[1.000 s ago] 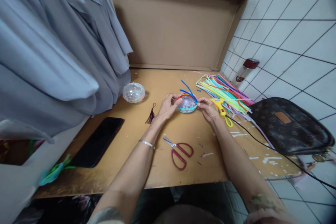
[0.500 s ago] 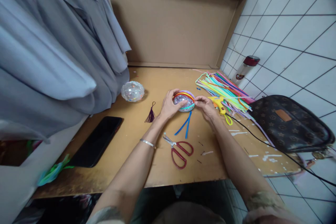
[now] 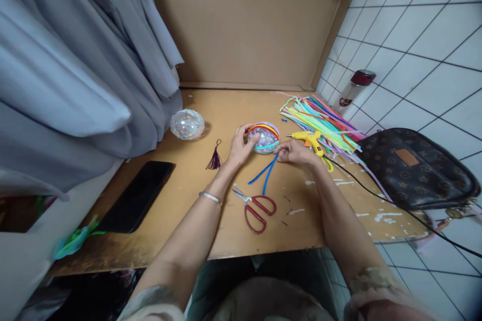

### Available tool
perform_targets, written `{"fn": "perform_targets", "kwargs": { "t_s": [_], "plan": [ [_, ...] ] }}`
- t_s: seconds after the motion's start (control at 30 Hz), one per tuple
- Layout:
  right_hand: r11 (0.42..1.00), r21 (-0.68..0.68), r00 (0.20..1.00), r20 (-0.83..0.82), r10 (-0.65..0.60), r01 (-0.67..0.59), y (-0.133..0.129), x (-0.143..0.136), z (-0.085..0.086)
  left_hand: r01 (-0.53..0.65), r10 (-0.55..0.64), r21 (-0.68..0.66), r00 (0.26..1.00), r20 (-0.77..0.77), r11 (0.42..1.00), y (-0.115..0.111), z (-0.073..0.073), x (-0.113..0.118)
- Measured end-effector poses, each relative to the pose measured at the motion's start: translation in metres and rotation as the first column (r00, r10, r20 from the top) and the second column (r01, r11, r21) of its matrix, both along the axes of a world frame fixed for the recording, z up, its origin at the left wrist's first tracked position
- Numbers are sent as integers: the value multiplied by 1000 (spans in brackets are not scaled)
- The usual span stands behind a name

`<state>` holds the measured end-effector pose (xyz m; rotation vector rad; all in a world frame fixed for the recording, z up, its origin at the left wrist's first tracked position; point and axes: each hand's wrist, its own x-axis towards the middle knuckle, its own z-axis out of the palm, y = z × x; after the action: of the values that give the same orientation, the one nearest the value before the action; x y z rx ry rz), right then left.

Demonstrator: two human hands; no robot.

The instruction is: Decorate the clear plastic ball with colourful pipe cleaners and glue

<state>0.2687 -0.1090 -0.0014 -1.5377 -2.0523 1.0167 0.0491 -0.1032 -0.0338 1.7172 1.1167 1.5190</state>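
1. Head view: the left hand (image 3: 241,144) has a grip on a striped ball (image 3: 264,137), thumb across its near face and fingers round the far left side; the ball's a see-through one with purple, red and yellow bands over the top and a turquoise one lower down
2. That ball sits mid-table, between the two hands; can't tell if it's resting on the tabletop (image 3: 226,105) or held a touch above it
3. Right hand (image 3: 295,152) is pinching the upper end of some blue strips (image 3: 268,177), thumb and fingertips together; the strips fork into two tails pointing back toward the person; the fingertips are right beside the ball, though I can't tell if they touch it
4. Red-handled scissors (image 3: 247,200) lie just below those tails, blades angled to the left; a dark tassel (image 3: 214,157) is near the left hand
5. Yellow glue gun (image 3: 309,136) lies just beyond the right hand, nozzle pointing left; behind it there's a messy pile of coloured strips (image 3: 324,120)
6. Further out: another clear ball (image 3: 187,124) off to the left, a black phone (image 3: 135,195) nearer the person, and a brown patterned bag (image 3: 417,175) over by the tiles on the right
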Motion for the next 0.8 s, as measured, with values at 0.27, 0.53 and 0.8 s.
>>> {"fn": "perform_targets", "kwargs": {
  "t_s": [0.27, 0.53, 0.8],
  "plan": [
    [992, -15, 992, 0, 122, -122, -2, -2, 2, -4, 4, 51, 1000, -5, 999, 1, -1, 1],
    [988, -153, 748, -659, -75, -36, -13, -4, 24, -3, -6, 123, 997, 74, 992, -1, 6, 1],
    [973, -231, 692, -697, -186, 29, -12, -9, 24, 0, -7, 120, 998, 61, 993, -6, 13, 1]
  ]
}}
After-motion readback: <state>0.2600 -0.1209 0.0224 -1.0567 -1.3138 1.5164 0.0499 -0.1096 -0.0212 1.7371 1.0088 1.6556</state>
